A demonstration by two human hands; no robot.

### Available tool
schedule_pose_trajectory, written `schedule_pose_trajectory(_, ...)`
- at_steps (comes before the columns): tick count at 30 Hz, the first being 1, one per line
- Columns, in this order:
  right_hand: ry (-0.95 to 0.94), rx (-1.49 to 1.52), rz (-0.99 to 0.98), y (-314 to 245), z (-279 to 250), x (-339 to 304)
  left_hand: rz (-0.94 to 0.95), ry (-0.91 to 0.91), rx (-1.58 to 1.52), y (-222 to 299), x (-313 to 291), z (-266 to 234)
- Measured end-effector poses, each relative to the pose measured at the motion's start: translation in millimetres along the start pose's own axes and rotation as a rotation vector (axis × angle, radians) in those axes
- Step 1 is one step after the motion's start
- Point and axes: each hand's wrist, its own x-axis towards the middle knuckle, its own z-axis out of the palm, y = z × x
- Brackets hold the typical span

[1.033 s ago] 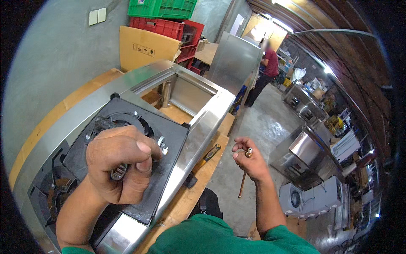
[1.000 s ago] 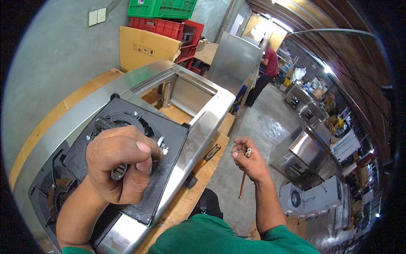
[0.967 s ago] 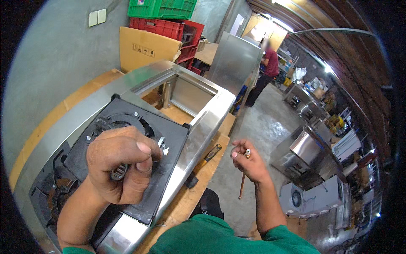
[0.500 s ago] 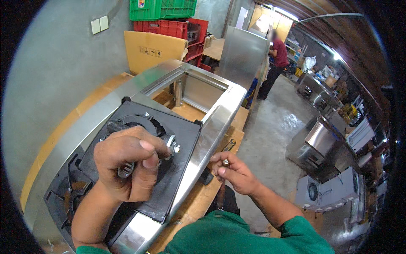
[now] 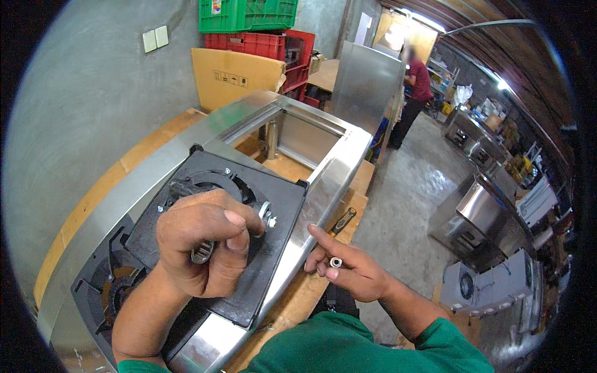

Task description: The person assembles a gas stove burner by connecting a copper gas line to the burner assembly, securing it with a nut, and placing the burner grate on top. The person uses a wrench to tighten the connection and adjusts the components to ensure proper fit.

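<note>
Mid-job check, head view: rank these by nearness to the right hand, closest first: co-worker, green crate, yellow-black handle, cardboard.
From the right hand:
1. Yellow-black handle: just beyond the fingers, on the wooden surface.
2. Cardboard: ahead and left, in front of the crates.
3. Green crate: behind the cardboard, atop the red crates.
4. Co-worker: far down the room.

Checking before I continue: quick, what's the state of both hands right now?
Left hand: closed, gripping a metal wrench.
Right hand: holding a slim metal tube, index finger extended.
</note>
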Motion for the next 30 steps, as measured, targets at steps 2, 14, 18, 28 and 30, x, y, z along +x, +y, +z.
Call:
schedule_pose_trajectory(2,-0.027,0.033,-0.042,-1.1,-2.6,-0.7,0.009,0.008,0.004,-0.3,0.0,1.1)
schedule_pose_trajectory(14,0.147,0.225,-0.011,15.9,14.0,2.4,-0.008,0.026,-0.015,-0.5,-0.8,0.6)
schedule_pose_trajectory(18,0.224,0.268,-0.013,61.0,25.5,-6.1,-0.014,0.017,-0.020,0.2,-1.0,0.1)
schedule_pose_trajectory(28,0.278,-0.064,0.247,171.9,80.2,-48.3,-0.049,0.032,-0.012,3.1,-3.2,0.3)
schedule_pose_trajectory(30,0.165,-0.205,0.280,189.4,71.3,-46.3,-0.061,0.062,-0.028,4.2,-3.1,2.8)
